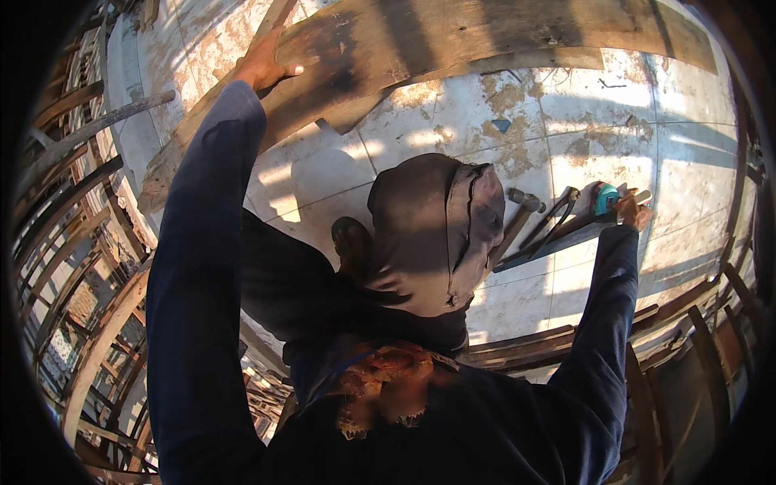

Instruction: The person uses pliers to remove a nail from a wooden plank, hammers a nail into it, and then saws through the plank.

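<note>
My left hand point(260, 65) rests on a long wooden plank point(388, 40) at the upper left, thumb stretched out and fingers spread along it. On the right, my right hand point(633, 212) is closed beside a teal tape measure point(606, 196), on something pale that I cannot make out. Left of it a hammer point(525, 204) and a dark curved metal tool point(558, 208) lie by a long dark bar point(525, 257). My bent knee point(420, 226) and bare foot point(353, 246) are between my arms.
I am on a dusty tiled floor point(598, 153) with a small blue scrap point(501, 125). Piled wooden frames and slats point(81, 267) crowd the left side, and more timber point(703, 347) lines the lower right. Another board point(533, 63) lies under the long plank.
</note>
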The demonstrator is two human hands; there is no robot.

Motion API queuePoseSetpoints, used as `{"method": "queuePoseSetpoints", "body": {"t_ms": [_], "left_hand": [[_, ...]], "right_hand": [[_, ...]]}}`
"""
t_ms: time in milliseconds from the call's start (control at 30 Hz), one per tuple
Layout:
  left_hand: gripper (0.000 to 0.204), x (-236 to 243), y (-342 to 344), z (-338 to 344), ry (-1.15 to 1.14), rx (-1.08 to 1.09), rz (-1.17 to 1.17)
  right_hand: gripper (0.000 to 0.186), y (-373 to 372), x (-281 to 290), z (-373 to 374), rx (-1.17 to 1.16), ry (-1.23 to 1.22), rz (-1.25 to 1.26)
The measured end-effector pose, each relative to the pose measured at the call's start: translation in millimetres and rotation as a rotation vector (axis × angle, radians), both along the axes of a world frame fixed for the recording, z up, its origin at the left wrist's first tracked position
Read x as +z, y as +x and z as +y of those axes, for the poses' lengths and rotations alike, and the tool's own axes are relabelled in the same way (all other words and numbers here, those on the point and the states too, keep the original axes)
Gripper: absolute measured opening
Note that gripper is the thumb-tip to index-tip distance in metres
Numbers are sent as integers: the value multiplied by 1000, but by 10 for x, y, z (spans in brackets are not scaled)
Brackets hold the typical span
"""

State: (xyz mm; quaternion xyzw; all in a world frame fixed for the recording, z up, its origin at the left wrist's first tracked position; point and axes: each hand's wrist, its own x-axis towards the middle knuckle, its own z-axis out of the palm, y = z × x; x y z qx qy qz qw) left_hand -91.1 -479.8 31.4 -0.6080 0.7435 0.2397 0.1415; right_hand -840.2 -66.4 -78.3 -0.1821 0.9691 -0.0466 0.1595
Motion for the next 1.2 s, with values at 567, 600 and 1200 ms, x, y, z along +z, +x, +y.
{"method": "queuePoseSetpoints", "body": {"t_ms": [567,600,1200], "left_hand": [[82,-62,-179,974,-250,337,21],[82,-26,-149,1149,-195,349,32],[67,316,1531,893,-513,762,-85]], "right_hand": [[53,2424,3976,-1168,594,-848,86],[58,2696,4064,-1266,767,-816,136],[34,5523,2827,-1562,1210,-1073,-430]]}}
